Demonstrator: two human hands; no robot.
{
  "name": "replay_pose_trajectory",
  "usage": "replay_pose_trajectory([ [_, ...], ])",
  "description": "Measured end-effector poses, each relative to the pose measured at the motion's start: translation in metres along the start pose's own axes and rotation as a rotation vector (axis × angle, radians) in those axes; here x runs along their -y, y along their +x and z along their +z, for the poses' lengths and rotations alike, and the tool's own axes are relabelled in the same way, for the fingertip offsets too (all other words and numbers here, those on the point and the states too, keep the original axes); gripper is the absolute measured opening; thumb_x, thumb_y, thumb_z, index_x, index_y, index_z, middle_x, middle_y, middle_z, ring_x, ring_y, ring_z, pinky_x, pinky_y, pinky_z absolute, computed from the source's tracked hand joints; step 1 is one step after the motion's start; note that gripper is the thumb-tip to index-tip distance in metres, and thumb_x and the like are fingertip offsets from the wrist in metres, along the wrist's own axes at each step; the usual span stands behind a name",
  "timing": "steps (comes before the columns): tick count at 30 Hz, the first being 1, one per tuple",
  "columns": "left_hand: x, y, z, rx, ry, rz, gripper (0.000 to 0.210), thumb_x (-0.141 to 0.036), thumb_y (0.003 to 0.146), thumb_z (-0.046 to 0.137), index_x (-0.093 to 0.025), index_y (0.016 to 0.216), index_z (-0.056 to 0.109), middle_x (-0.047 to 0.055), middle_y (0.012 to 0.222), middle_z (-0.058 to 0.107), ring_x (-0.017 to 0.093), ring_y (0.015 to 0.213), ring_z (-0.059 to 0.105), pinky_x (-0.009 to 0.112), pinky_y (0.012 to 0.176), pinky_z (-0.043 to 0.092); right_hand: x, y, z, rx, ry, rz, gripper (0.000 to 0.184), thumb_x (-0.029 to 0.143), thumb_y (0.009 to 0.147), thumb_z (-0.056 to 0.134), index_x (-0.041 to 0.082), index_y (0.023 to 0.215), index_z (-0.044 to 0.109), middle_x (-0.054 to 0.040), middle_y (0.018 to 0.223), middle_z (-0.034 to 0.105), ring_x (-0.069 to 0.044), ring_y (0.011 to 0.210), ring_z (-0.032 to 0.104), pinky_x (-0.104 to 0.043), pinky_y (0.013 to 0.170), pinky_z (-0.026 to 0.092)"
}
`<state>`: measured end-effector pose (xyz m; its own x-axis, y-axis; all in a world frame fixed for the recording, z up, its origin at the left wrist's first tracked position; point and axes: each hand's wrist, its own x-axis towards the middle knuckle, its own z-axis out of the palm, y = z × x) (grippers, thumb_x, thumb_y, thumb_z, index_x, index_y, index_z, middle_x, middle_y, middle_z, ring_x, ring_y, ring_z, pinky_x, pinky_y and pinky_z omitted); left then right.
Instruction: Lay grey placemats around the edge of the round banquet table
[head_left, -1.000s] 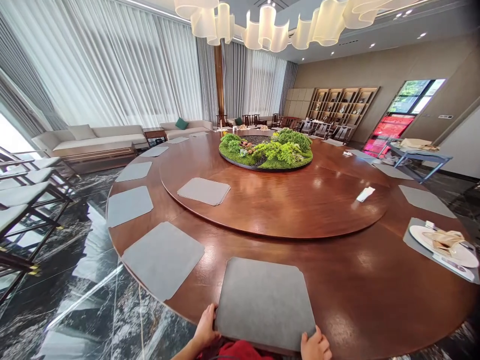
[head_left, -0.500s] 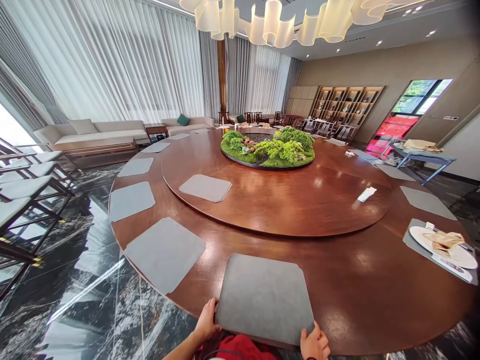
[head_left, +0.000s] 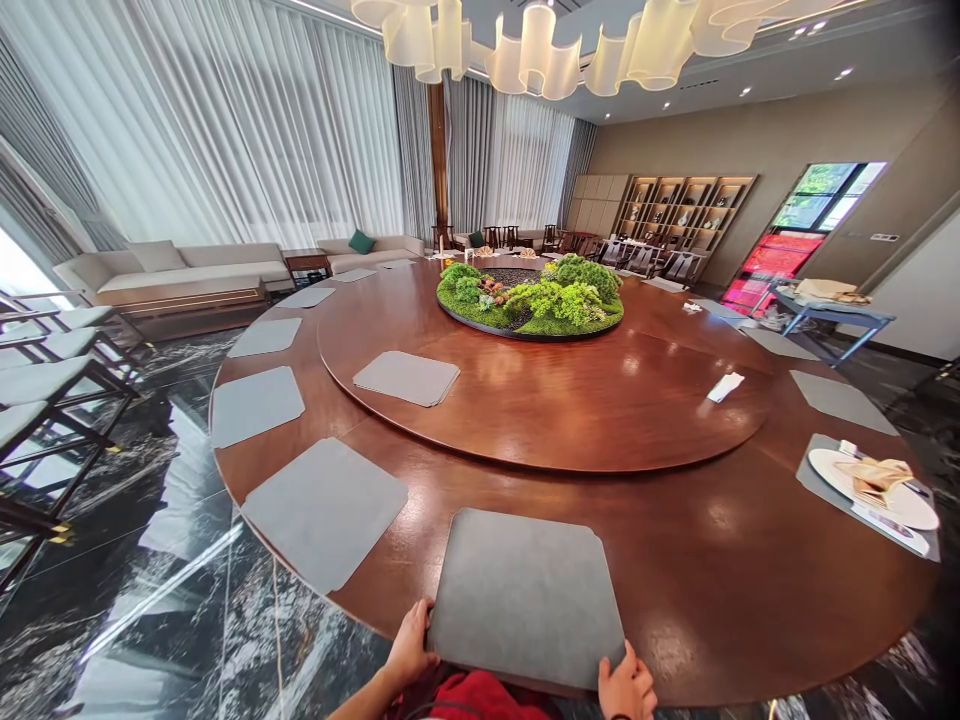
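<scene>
A grey placemat (head_left: 525, 595) with clipped corners lies at the near edge of the round wooden table (head_left: 675, 560). My left hand (head_left: 411, 640) grips its near left corner, fingers closed at the side. At the near right corner, my right hand (head_left: 627, 684) pinches the mat's edge between thumb and fingers. Just to the left lies another grey placemat (head_left: 326, 512), touched by neither hand. Both palms are partly hidden.
On the raised turntable (head_left: 570, 420) are a small stack of grey mats (head_left: 406, 377), a green moss centrepiece (head_left: 532, 300) and a white folded item (head_left: 725, 387). A plate with a napkin (head_left: 874, 487) sits at right. Chairs (head_left: 52, 400) line the left.
The view has shifted slightly, so the room and table settings sit a little further left. Both hands keep their hold on the placemat, which stays almost in place.
</scene>
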<state>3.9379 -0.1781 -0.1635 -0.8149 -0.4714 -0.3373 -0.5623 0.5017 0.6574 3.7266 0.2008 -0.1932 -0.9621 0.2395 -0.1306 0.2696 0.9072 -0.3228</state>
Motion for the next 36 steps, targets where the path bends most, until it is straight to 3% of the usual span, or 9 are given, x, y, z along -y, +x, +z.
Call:
replay_pose_trajectory([
  [12,0.001,0.002,0.001,0.018,0.012,-0.023,0.081,-0.012,0.042,0.069,-0.015,0.12,0.045,0.009,0.113,0.054,0.022,0.103,0.05,0.027,0.091,0.04,-0.007,0.003,0.007,-0.036,0.008,-0.007,0.059,0.048,0.083,0.037,0.026,0.139,0.037,-0.0132,0.133,0.044,-0.038,0.116,0.048,-0.05,0.09,0.043],
  [18,0.003,0.005,0.003,0.034,0.014,-0.045,0.081,-0.014,0.042,0.07,-0.019,0.119,0.046,0.008,0.114,0.054,0.024,0.104,0.051,0.031,0.094,0.04,-0.007,0.004,0.01,-0.052,0.016,-0.008,0.059,0.048,0.082,0.037,0.026,0.137,0.039,-0.0135,0.131,0.045,-0.038,0.115,0.048,-0.051,0.089,0.043],
  [30,0.006,0.003,0.005,-0.01,-0.017,0.009,0.078,-0.012,0.042,0.067,-0.019,0.116,0.046,0.007,0.106,0.056,0.022,0.097,0.054,0.03,0.087,0.044,-0.008,0.004,0.013,-0.051,0.055,-0.006,0.061,0.051,0.078,0.033,0.028,0.135,0.038,-0.013,0.131,0.043,-0.04,0.117,0.047,-0.054,0.089,0.043],
  [33,0.001,-0.002,0.0,-0.018,0.016,0.015,0.073,-0.013,0.044,0.064,-0.02,0.115,0.045,0.006,0.102,0.056,0.023,0.098,0.055,0.032,0.09,0.044,-0.002,0.0,0.006,-0.091,0.094,-0.003,0.055,0.051,0.077,0.033,0.036,0.129,0.038,-0.0098,0.129,0.043,-0.039,0.117,0.047,-0.054,0.088,0.042],
  [36,-0.002,-0.009,-0.004,0.006,0.042,0.016,0.071,-0.014,0.045,0.063,-0.024,0.114,0.046,0.006,0.099,0.057,0.026,0.101,0.057,0.037,0.093,0.044,0.011,-0.014,-0.017,-0.075,0.061,-0.008,0.051,0.044,0.078,0.037,0.031,0.128,0.04,-0.0111,0.126,0.043,-0.038,0.115,0.049,-0.049,0.088,0.043],
])
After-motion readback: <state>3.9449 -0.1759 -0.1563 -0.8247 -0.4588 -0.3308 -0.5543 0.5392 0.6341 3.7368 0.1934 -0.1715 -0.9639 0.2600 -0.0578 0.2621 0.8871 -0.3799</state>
